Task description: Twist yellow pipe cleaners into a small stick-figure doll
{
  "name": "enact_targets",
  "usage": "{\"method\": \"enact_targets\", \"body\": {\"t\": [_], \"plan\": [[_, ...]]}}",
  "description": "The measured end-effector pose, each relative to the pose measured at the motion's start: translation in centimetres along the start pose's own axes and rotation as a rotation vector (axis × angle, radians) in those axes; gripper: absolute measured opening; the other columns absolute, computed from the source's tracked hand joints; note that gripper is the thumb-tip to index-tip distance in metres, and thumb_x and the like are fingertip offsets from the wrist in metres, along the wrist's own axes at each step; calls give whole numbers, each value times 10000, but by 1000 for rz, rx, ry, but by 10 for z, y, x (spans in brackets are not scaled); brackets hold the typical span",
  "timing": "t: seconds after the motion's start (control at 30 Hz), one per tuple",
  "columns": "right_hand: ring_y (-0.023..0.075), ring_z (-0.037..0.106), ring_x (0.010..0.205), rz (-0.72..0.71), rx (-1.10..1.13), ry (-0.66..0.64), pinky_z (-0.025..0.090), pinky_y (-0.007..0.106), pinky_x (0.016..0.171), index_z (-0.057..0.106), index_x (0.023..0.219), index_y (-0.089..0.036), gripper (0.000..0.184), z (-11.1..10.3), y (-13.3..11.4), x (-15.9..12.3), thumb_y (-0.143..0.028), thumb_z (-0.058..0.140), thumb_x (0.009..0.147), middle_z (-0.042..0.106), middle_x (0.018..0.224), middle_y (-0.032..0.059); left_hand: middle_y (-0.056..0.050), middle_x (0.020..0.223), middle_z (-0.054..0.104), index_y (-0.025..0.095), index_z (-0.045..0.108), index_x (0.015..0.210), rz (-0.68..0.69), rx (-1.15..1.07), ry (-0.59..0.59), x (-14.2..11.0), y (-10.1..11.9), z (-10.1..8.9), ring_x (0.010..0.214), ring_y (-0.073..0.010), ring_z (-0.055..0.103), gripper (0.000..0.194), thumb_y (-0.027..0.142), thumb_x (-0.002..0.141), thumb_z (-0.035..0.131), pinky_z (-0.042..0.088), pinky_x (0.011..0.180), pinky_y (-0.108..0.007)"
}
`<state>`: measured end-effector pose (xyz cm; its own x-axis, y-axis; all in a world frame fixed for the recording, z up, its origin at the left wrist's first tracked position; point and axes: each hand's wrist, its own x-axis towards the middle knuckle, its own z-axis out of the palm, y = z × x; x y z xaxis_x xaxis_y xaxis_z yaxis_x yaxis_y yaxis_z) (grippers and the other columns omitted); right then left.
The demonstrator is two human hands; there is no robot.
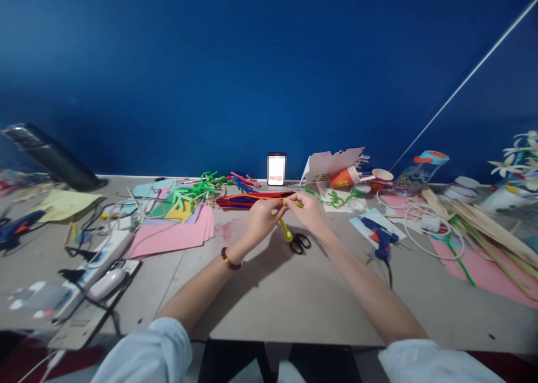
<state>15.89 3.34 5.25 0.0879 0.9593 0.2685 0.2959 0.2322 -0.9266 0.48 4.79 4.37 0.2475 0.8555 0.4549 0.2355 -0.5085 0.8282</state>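
My left hand and my right hand meet over the middle of the table, fingers pinched together. Between them is a small yellow piece, which looks like a pipe cleaner; the fingers hide most of it. Just below the hands lie scissors with black handles. A yellow fuzzy-looking piece is against the scissors, its upper end close to my left fingers. Behind my left hand stretches a bundle of red, orange and purple pipe cleaners.
A phone stands against the blue wall. Pink paper and green pipe cleaners are on the left, near a power strip. To the right are a blue glue gun, an orange paper cup and a plastic bottle.
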Motion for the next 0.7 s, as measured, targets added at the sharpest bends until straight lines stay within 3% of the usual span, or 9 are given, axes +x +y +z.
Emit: {"method": "enact_targets", "body": {"t": [0.07,0.17,0.27,0.4,0.53,0.7], "plan": [[183,609,729,-15,42,-23,469,319,699,662,740,-190,201,0,0,0,-383,616,767,691,752,42,-61,718,696,219,743,738,-31,-43,19,-1,3,2,685,-193,589,99,312,752,715,375,645,-246],[152,582,653,-17,152,-125,455,288,628,682,794,-187,228,-5,-1,3,-409,636,772,671,716,28,-59,703,697,189,730,756,-111,-165,-48,1,7,2,674,-188,613,187,361,794,669,413,635,-249],[92,438,487,31,256,-217,342,247,480,687,835,-189,299,-11,-2,7,-475,670,752,603,607,-13,-52,639,666,152,683,675,-167,-361,-149,4,11,-1,627,-164,602,317,447,789,666,444,635,-256],[61,340,438,87,380,-304,223,231,431,674,813,-185,378,-15,0,10,-534,732,678,586,576,-24,-30,607,632,134,662,697,-254,-606,-288,6,11,-1,605,-136,580,373,501,733,720,458,641,-257],[66,353,436,162,459,-360,215,226,436,659,780,-186,417,-15,4,10,-551,779,617,579,546,-27,-30,597,610,130,649,665,-313,-821,-427,2,7,2,593,-120,560,386,499,702,756,453,649,-254],[81,448,454,236,508,-452,295,215,451,650,740,-187,438,-12,5,6,-539,829,550,579,540,-37,-42,559,574,124,644,583,-350,-923,-601,-4,7,4,558,-119,531,431,527,660,778,420,601,-257]]}}
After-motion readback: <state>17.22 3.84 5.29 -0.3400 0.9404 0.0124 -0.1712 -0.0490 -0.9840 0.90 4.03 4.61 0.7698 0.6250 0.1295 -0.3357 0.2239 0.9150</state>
